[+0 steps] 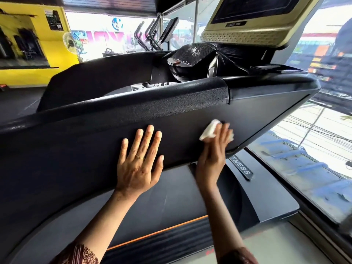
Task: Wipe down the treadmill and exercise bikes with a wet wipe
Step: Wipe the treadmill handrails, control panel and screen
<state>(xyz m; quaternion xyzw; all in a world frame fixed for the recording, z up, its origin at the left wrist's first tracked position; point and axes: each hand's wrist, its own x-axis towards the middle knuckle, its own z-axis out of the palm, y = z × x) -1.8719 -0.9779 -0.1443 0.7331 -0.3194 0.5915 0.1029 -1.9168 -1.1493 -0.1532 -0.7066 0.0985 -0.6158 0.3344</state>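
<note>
The right hand (211, 159) pinches a white wet wipe (209, 130) against the treadmill (76, 149) panel's lower right edge. The left hand (139, 164) lies flat, fingers spread wide. Below, "TNESS" shows on the deck.

Black treadmill (171, 119) filling the middle of the frame, seen from the user's side. Broad matte front panel slanting from lower left up to the right, topped by a pebbled, padded handrail. Beige-framed screen at upper right, tilted. Dark belt deck with an orange stripe along the bottom centre. White wet wipe (209, 130), crumpled and slightly blurred, pressed against the panel's right part, just right of centre frame.
</note>
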